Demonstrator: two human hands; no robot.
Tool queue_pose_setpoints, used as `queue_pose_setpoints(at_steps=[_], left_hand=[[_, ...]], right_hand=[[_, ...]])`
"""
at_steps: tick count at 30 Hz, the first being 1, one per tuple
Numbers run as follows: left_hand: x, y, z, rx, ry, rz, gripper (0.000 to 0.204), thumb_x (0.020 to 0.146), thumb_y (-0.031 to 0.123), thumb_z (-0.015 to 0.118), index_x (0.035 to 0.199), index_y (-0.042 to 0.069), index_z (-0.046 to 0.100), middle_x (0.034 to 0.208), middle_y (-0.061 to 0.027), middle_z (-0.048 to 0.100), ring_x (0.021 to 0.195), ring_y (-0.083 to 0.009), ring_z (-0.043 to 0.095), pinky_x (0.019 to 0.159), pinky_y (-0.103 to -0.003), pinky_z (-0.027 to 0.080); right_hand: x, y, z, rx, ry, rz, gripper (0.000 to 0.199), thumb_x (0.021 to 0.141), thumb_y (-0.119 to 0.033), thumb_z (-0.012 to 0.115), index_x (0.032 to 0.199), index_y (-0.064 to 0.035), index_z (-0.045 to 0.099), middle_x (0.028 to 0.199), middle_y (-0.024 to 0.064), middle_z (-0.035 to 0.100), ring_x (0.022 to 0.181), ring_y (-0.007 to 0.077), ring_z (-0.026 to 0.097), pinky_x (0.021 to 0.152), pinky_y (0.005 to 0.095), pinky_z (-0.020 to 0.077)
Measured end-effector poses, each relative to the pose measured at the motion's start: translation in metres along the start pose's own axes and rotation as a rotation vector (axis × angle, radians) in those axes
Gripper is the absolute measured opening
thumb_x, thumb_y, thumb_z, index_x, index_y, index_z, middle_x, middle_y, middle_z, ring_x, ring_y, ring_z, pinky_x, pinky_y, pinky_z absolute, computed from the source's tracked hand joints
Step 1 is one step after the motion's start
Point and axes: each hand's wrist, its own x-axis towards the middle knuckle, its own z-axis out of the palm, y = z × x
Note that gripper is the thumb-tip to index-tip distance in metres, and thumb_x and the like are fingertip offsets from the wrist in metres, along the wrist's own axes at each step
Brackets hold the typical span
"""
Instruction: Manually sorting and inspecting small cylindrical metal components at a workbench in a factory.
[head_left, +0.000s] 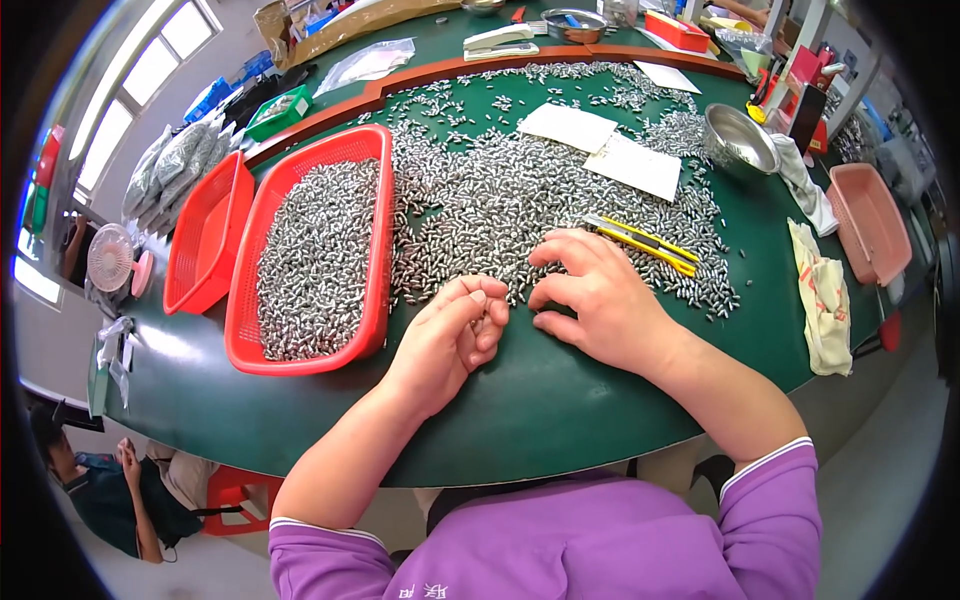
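Observation:
A wide heap of small silver, bullet-shaped metal pieces (480, 210) is spread over the green table (520, 430). At its near edge my left hand (450, 335) is turned partly palm up, its fingers curled in and the thumb against them. Whatever lies inside that curl is hidden. Just to the right, my right hand (605, 300) reaches over the heap's edge with bent fingers spread apart and nothing visible between them. Beyond its knuckles a yellow utility knife (645, 243) rests on the pieces. Left of my hands, a red plastic basket (384, 230) holds many more such pieces.
Two white paper sheets (568, 126) lie on the heap, with a steel bowl (740, 140) to their right. A second red basket (205, 235) stands at the left, a pink one (868, 225) at the far right. A wooden strip (375, 98) borders the back. Someone sits at lower left.

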Motion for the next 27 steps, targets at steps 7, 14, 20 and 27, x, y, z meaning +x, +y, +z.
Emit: queue_pose_setpoints(at_steps=[7,14,20,27], left_hand=[[0.001,-0.001,-0.005,0.004,-0.046,-0.021,0.017,0.098,0.016,0.05,0.111,0.006,0.055,0.088,-0.0027,0.057,0.066,-0.0084,0.045,0.056,-0.021,0.036],[-0.003,-0.003,0.001,0.067,-0.133,-0.097,0.011,0.097,0.017,0.057,0.106,0.011,0.054,0.085,0.0009,0.056,0.066,-0.0053,0.045,0.056,-0.019,0.035],[-0.004,-0.002,-0.001,0.089,-0.155,-0.089,0.012,0.097,0.02,0.058,0.104,0.011,0.053,0.084,0.0011,0.055,0.064,-0.0046,0.045,0.055,-0.019,0.033],[-0.005,-0.002,0.002,0.084,-0.134,-0.123,0.015,0.098,0.021,0.059,0.105,0.009,0.053,0.084,0.001,0.056,0.063,-0.0043,0.045,0.054,-0.019,0.033]], right_hand=[[0.006,0.003,0.006,0.093,0.035,0.017,0.012,0.075,-0.01,0.074,0.085,-0.0102,0.066,0.109,0.0055,0.058,0.117,0.0277,0.053,0.098,0.0424,0.0416],[0.006,-0.008,-0.001,0.418,0.112,0.039,0.013,0.079,-0.011,0.075,0.09,-0.01,0.069,0.101,0.0048,0.058,0.101,0.0214,0.058,0.089,0.0345,0.0473],[0.007,-0.008,-0.003,0.461,0.074,0.053,0.014,0.079,-0.013,0.076,0.091,-0.0101,0.069,0.102,0.0054,0.057,0.099,0.0211,0.059,0.086,0.0331,0.0486],[0.007,-0.006,-0.001,0.45,0.103,-0.008,0.014,0.08,-0.011,0.076,0.093,-0.0108,0.07,0.1,0.0054,0.057,0.095,0.0206,0.058,0.082,0.0324,0.0495]])
